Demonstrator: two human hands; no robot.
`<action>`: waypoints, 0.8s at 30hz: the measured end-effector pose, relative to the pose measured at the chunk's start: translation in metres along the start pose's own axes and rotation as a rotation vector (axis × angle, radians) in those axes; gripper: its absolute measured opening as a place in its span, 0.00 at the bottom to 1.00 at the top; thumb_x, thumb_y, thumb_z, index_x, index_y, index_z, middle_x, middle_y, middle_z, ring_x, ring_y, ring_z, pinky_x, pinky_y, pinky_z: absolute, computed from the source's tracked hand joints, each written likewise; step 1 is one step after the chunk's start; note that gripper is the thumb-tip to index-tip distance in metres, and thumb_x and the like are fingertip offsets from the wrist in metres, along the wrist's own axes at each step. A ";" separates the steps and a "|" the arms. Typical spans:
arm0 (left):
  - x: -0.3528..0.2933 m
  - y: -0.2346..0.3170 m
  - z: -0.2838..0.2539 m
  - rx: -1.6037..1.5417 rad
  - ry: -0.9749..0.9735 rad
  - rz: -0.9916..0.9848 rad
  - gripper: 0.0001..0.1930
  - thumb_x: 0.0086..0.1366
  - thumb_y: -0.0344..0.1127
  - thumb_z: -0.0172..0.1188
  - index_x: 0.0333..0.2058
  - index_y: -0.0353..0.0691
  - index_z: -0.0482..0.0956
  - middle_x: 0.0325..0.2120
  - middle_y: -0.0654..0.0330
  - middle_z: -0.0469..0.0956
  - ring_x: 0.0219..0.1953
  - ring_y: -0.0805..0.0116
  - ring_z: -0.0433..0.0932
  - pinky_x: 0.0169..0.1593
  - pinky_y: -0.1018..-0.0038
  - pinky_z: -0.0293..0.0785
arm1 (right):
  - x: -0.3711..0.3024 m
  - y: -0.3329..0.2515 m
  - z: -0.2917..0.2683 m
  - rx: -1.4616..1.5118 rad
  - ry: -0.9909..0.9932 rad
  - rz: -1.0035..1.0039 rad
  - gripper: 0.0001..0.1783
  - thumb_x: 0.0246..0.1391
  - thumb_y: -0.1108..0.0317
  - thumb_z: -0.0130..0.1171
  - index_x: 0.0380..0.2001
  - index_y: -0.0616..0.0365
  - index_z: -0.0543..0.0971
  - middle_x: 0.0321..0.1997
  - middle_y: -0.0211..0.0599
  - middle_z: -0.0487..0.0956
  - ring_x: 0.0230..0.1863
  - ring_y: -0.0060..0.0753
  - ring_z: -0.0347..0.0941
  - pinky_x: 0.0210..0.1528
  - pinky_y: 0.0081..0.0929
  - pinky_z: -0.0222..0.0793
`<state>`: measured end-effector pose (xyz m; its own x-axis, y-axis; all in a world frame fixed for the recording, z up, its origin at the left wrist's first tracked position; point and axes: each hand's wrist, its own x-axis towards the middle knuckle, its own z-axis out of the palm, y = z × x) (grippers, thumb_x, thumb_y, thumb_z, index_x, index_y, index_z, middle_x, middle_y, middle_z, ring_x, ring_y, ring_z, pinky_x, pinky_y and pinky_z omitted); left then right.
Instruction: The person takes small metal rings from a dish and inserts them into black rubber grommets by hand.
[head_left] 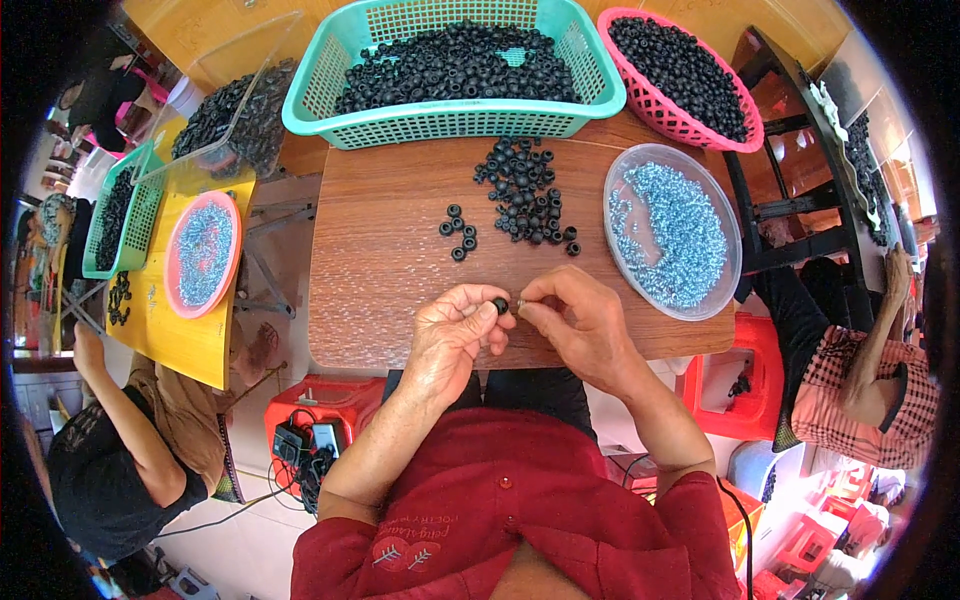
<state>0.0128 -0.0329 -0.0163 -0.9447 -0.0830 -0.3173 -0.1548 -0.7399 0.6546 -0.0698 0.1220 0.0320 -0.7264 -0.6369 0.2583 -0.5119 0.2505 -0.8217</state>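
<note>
Near the table's front edge, my left hand point(447, 328) pinches a small round black ring-like part point(501, 305) between thumb and fingers. My right hand point(583, 322) is closed at the fingertips on a tiny pale, see-through piece point(520, 304), right beside the black part. Whether the two pieces touch is too small to tell. Beyond my hands lies a loose pile of black round parts point(525, 190), with a smaller group point(458, 235) to its left. A round clear tub lid point(618, 262) to the right holds many small light-blue pieces point(675, 235).
A turquoise basket point(455, 122) of black parts stands at the back, a pink basket point(690, 128) of them at back right. Co-workers sit on both sides; the left one's yellow table point(185, 345) carries a pink tray point(237, 245). Red stools point(335, 392) stand below the brown table point(370, 300).
</note>
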 end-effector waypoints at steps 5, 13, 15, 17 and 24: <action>-0.002 -0.004 0.005 0.037 0.006 0.044 0.09 0.62 0.27 0.56 0.40 0.30 0.74 0.28 0.56 0.78 0.26 0.73 0.75 0.30 0.78 0.73 | -0.003 0.005 0.008 0.079 -0.008 -0.030 0.06 0.43 0.76 0.61 0.26 0.61 0.74 0.26 0.40 0.74 0.31 0.43 0.71 0.32 0.34 0.66; -0.007 -0.008 0.010 0.130 0.012 0.144 0.08 0.61 0.26 0.57 0.39 0.30 0.75 0.27 0.59 0.77 0.26 0.74 0.75 0.31 0.79 0.74 | -0.007 0.002 0.008 0.082 0.010 0.026 0.06 0.43 0.78 0.61 0.26 0.62 0.74 0.25 0.38 0.75 0.29 0.36 0.74 0.31 0.31 0.68; -0.008 -0.009 0.011 0.128 -0.008 0.154 0.08 0.61 0.26 0.58 0.38 0.30 0.75 0.26 0.59 0.77 0.26 0.74 0.75 0.30 0.79 0.74 | -0.008 0.000 0.006 0.244 -0.019 0.165 0.06 0.44 0.78 0.61 0.26 0.63 0.73 0.25 0.37 0.76 0.28 0.31 0.75 0.30 0.28 0.70; -0.008 -0.010 0.011 0.126 -0.029 0.164 0.08 0.61 0.26 0.58 0.38 0.30 0.75 0.26 0.59 0.77 0.25 0.74 0.75 0.30 0.79 0.74 | -0.007 -0.002 0.004 0.406 -0.047 0.301 0.06 0.45 0.79 0.60 0.26 0.64 0.73 0.25 0.35 0.77 0.27 0.26 0.76 0.29 0.24 0.71; -0.007 -0.010 0.010 0.122 -0.052 0.055 0.08 0.61 0.26 0.57 0.39 0.30 0.75 0.26 0.59 0.78 0.24 0.74 0.75 0.29 0.79 0.74 | -0.005 0.000 -0.001 0.555 -0.124 0.468 0.06 0.46 0.78 0.62 0.26 0.63 0.73 0.24 0.31 0.77 0.26 0.18 0.73 0.29 0.17 0.69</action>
<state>0.0179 -0.0186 -0.0142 -0.9660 -0.0843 -0.2446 -0.1333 -0.6482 0.7497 -0.0664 0.1257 0.0309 -0.7377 -0.6399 -0.2151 0.1708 0.1314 -0.9765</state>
